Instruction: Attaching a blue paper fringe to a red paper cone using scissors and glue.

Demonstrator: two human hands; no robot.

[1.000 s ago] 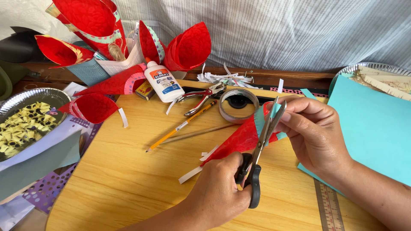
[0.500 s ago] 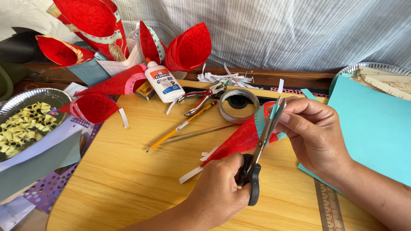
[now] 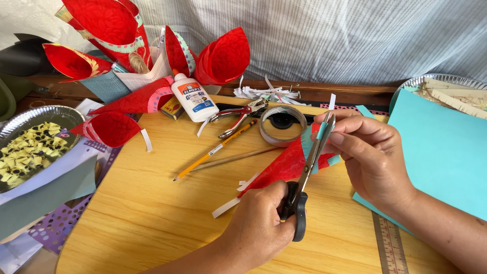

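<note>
Red paper, rolled into a cone (image 3: 284, 167) with a teal edge strip, lay across the wooden table (image 3: 152, 213) just in front of the tape roll (image 3: 282, 125). The right hand (image 3: 373, 160) pinched the cone's wide end between thumb and fingers, to the right of the tape roll. The left hand (image 3: 258, 231) was clenched around the black handles of the scissors (image 3: 304, 177), whose blades ran up over the cone's teal rim and appeared nearly closed on it.

Left of the tape roll lay a metal hole punch (image 3: 238, 115), a yellow pencil (image 3: 215, 150) and a thin wooden stick (image 3: 233, 158), both slanting toward the table's near edge. A white glue bottle (image 3: 192, 96) with an orange cap leaned further left of the tape roll, beside more red cones (image 3: 111, 129). Behind the tape roll sat a heap of white paper strips (image 3: 266, 92). Far to its left, a foil tray (image 3: 30, 147) held small yellow paper curls. Right of the tape roll, past the right hand, a teal paper sheet (image 3: 441, 152) covered the table edge, with a ruler (image 3: 390, 246) just in front of it.
</note>
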